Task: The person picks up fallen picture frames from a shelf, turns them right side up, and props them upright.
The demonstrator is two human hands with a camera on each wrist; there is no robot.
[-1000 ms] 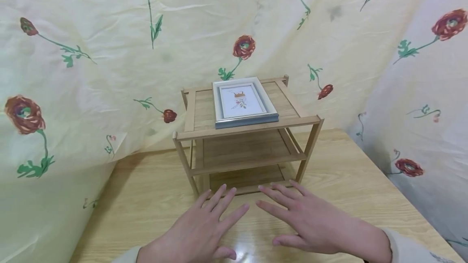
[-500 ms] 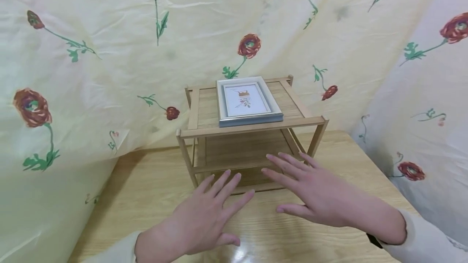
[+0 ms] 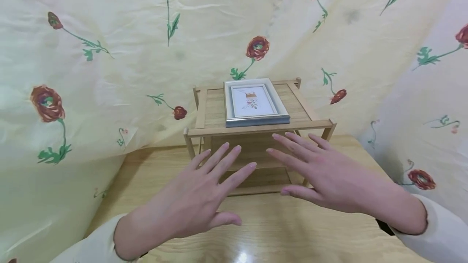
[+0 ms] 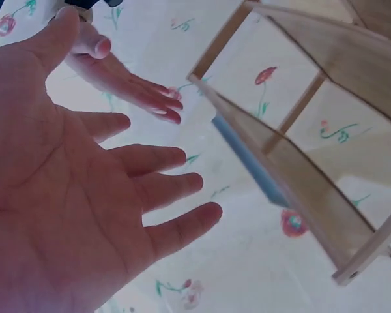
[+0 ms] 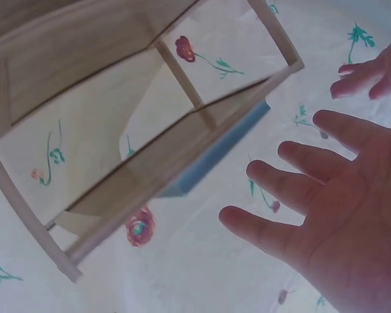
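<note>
A picture frame (image 3: 256, 122) with a silvery border lies face up on the top shelf of a small wooden rack (image 3: 215, 132), its front edge near the shelf's front rail. Inside the frame shows a white print with a small orange and floral drawing. My left hand (image 3: 197, 198) hovers in front of the rack, palm down, fingers spread and holding nothing. Likewise the right hand (image 3: 321, 173) is spread in the air, its fingertips overlapping the rack's front just below the top rail. In both wrist views the palms are bare and the frame's blue side (image 5: 225, 150) juts past the shelf edge.
The rack stands on a light wood table (image 3: 270, 230), against a cream cloth (image 3: 120, 64) printed with red flowers that hangs behind and at both sides. Two lower shelves sit under the top one. A light glare marks the table's front.
Both hands have risen and moved forward, from low over the table to near the rack's upper part. The head view has shifted slightly left. The picture frame stays on the rack.
</note>
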